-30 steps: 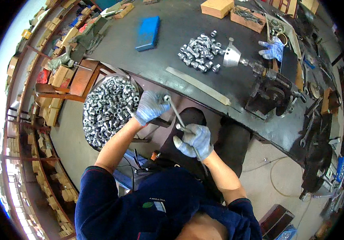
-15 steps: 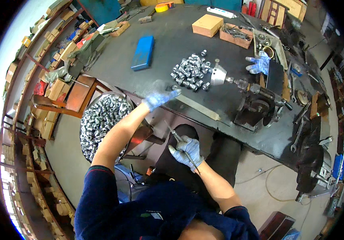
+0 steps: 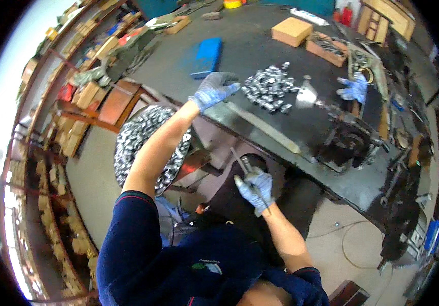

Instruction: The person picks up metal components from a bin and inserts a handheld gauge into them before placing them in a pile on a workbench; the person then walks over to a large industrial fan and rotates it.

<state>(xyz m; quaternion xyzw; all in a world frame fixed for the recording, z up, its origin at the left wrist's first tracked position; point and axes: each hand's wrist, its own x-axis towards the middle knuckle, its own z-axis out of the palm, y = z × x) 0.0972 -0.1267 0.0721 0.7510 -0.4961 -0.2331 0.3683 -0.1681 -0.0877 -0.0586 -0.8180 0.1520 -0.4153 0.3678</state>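
Note:
My left hand [image 3: 213,93], in a blue and grey work glove, is above the bench edge just left of a pile of small shiny metal fittings [image 3: 269,87]. Its fingers are stretched out and slightly apart, with nothing visible in them. Over my lap, my gloved right hand [image 3: 256,189] is closed round a slim pointed metal rod [image 3: 237,158] that sticks out at both ends of the fist. A small grey cylindrical piece [image 3: 246,163] shows beside the rod at the fingers; whether it sits on the rod I cannot tell.
A round container heaped with metal fittings [image 3: 138,133] stands left of my knees. On the dark bench [image 3: 245,53] are a blue case [image 3: 207,57], a flat metal bar [image 3: 262,127], a chuck-like machine [image 3: 347,140], a loose glove [image 3: 353,89] and a yellow box [image 3: 292,31].
My left hand has risen from the bench edge beside the bar, moving farther over the bench. The right hand still grips the rod. The whole view has shifted.

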